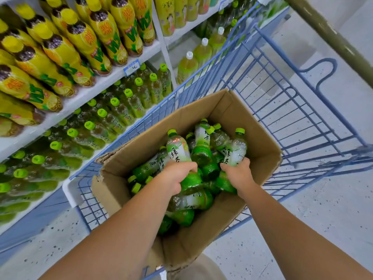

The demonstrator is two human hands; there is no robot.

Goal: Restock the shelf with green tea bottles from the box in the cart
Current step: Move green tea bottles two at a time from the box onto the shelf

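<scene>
Head view: the left hand [175,174] grips one clear plastic, lime-capped green tea bottle [178,148] and the right hand [237,172] a second bottle [235,148], caps up, inside the open brown cardboard box [232,110] in the blue wire cart [282,93]. Lifting both straight up clear of the loose pile, then towards the green-capped row [132,102] on the white shelving unit [84,93] at ten o'clock, looks safest. Both forearms reach forward and down from six o'clock, knuckles up, fingers curled round the bottles' lower halves.
</scene>
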